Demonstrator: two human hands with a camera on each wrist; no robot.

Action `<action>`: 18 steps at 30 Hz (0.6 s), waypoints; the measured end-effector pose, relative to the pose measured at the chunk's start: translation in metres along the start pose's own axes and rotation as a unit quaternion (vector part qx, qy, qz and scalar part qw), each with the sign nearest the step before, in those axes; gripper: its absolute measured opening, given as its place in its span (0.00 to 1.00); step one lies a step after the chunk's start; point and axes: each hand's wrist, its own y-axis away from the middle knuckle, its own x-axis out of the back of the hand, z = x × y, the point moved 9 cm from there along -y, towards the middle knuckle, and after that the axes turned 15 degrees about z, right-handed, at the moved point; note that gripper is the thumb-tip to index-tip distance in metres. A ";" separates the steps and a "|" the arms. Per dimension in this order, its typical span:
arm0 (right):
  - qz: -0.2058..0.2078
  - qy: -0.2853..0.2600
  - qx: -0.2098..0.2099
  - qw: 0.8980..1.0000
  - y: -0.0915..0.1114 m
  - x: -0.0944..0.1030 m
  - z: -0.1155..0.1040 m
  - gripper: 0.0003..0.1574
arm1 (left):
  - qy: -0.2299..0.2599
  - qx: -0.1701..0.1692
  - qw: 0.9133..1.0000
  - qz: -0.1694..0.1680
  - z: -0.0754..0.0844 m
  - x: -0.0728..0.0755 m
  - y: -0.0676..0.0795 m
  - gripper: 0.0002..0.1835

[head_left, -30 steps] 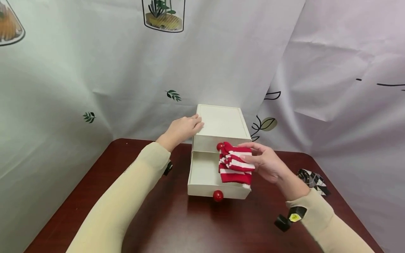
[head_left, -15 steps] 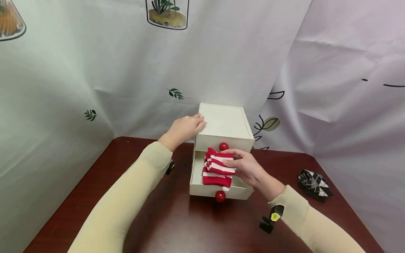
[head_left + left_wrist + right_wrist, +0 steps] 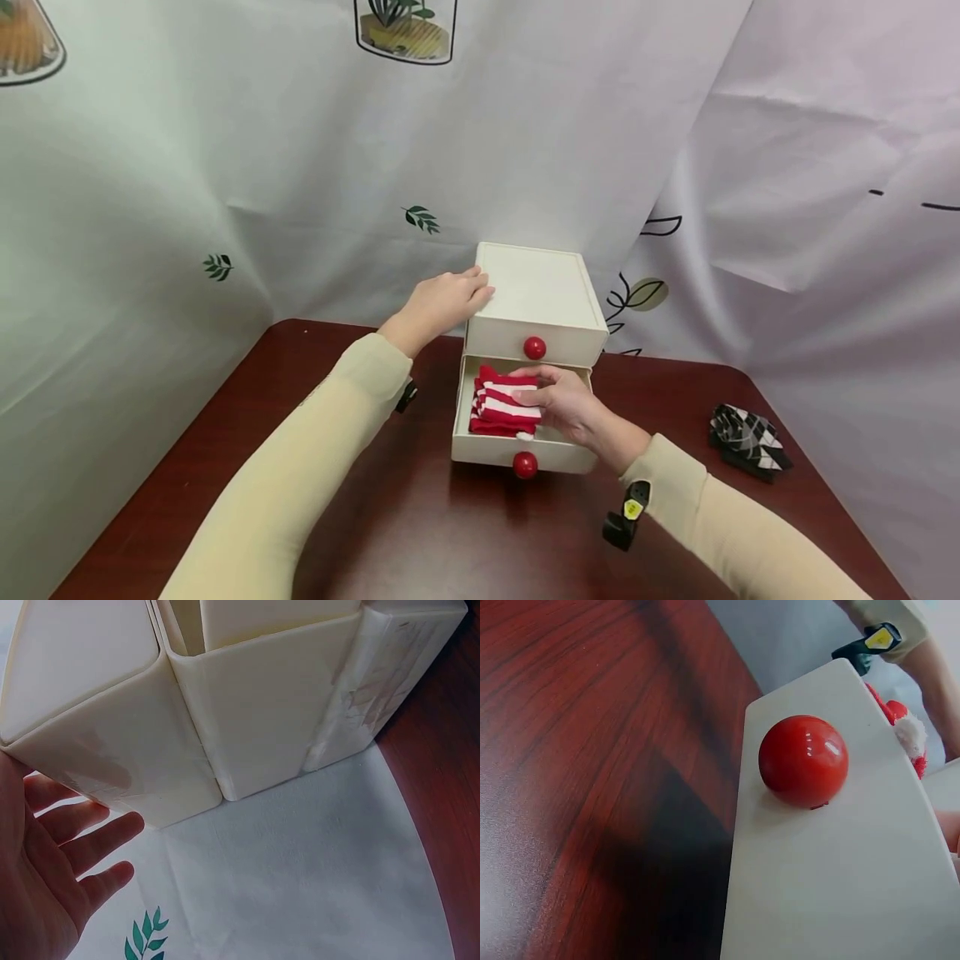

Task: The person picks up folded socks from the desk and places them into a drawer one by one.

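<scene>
A white two-drawer cabinet (image 3: 536, 283) stands at the table's back, its lower drawer (image 3: 480, 450) pulled out. Inside that drawer, at its left side, my right hand (image 3: 570, 407) holds folded red-and-white striped socks (image 3: 504, 404) between thumb and fingers. The right wrist view shows the drawer's red round knob (image 3: 804, 761) up close, with a bit of the socks (image 3: 911, 735) behind the drawer front. My left hand (image 3: 444, 304) rests on the cabinet's top left edge. In the left wrist view its fingers (image 3: 97, 844) are loosely spread along the cabinet's side.
Black, grey and white argyle socks (image 3: 750, 437) lie folded on the dark red table (image 3: 360, 517) at the right. The upper drawer (image 3: 498, 337), with its own red knob (image 3: 534, 347), is closed. A patterned white cloth (image 3: 315, 167) hangs behind and at the sides.
My right hand has carried the striped socks left and down, from in front of the cabinet's right side into the lower drawer. My left hand stays on the cabinet's edge.
</scene>
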 end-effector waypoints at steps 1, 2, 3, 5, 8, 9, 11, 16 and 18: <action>-0.001 0.003 0.001 1.000 0.000 -0.001 0.000 0.24 | 0.001 0.000 1.000 0.001 0.001 0.000 0.000 0.29; -0.004 0.007 0.003 1.000 0.000 -0.002 0.000 0.24 | 0.001 -0.001 1.000 0.001 0.001 0.000 -0.001 0.29; -0.007 0.011 0.005 1.000 -0.001 -0.003 0.000 0.24 | 0.001 -0.002 1.000 0.002 0.002 0.000 -0.001 0.29; -0.010 0.019 0.011 1.000 -0.001 -0.004 -0.001 0.23 | 0.001 -0.003 1.000 0.004 0.003 0.001 -0.001 0.29; -0.005 0.034 0.017 0.999 -0.003 -0.004 -0.002 0.22 | 0.001 -0.004 1.000 0.007 0.003 0.002 -0.002 0.29; -0.005 0.038 0.019 0.999 -0.004 -0.005 -0.001 0.22 | 0.001 -0.003 1.000 0.008 0.003 0.003 -0.001 0.29; -0.011 0.050 0.023 0.998 -0.005 -0.007 0.000 0.22 | 0.003 -0.002 1.000 0.008 0.002 0.002 -0.001 0.29; -0.031 0.068 0.031 0.997 -0.004 -0.012 0.003 0.22 | 0.006 0.002 1.000 0.006 0.000 0.000 0.000 0.29; -0.024 0.074 0.035 0.996 -0.004 -0.011 0.002 0.21 | 0.007 0.005 1.000 0.003 0.000 0.000 0.000 0.29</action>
